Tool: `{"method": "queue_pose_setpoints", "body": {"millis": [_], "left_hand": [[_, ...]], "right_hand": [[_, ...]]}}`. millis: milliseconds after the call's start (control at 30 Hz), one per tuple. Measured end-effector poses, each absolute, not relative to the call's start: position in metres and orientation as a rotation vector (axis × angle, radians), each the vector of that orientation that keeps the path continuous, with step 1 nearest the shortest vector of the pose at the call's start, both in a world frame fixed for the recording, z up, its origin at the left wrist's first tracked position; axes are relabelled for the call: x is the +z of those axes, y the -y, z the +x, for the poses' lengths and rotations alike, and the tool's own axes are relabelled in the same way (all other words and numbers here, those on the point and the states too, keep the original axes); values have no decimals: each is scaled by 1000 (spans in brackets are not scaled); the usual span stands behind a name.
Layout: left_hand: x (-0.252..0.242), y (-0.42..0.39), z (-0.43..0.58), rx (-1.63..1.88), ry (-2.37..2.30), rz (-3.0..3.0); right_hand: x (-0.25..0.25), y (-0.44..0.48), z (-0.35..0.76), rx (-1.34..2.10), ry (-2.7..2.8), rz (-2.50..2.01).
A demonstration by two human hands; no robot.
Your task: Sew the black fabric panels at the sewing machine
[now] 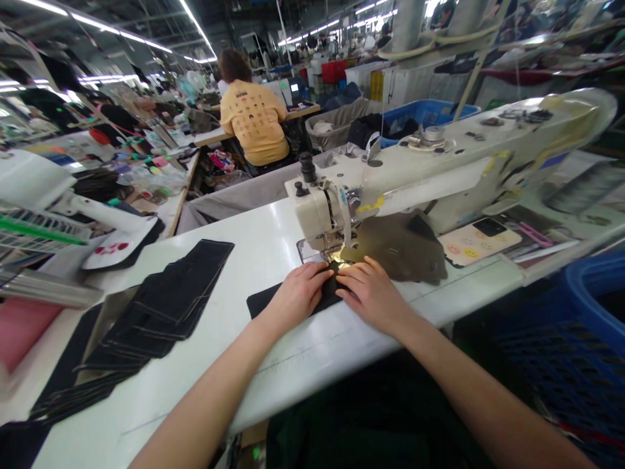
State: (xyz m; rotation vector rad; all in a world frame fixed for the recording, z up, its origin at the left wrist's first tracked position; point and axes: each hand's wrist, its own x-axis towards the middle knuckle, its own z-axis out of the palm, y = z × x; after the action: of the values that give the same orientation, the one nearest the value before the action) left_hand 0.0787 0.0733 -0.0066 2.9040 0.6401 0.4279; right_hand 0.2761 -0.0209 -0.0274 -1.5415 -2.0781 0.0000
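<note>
A black fabric piece point(263, 301) lies on the white table under the needle area of a sewing machine point(322, 215). My left hand point(305, 286) rests on it with fingers curled and fingertips gripping the cloth just left of the presser foot. From the other side, my right hand point(368, 293) holds the same cloth by its edge, fingertips close to the left ones. A small lamp glow lights the stitching spot, and the needle tip is hard to make out. Behind my right hand lies a dark olive fabric piece point(395, 251).
Overlapping black fabric pieces point(161, 303) with light stitched edges lie at left. A phone point(481, 241) with a smiley case rests under the machine arm. A blue basket point(596, 293) stands at right. A person in a yellow shirt point(254, 120) sits at the table ahead.
</note>
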Motion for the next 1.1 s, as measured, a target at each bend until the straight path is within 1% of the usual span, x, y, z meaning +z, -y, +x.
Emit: {"method": "queue_pose_setpoints", "body": {"millis": [333,933,1100], "left_hand": [[-5,-66,80,390,-721,2943],[-1,-68,79,361,-714,2974],[-2,-43,74,356,-539,2975]], "right_hand": [[-30,20,277,-16,2079,-1540],[-29,21,278,-20,2117,-1560],[-26,35,286,11,2166,-1489]]}}
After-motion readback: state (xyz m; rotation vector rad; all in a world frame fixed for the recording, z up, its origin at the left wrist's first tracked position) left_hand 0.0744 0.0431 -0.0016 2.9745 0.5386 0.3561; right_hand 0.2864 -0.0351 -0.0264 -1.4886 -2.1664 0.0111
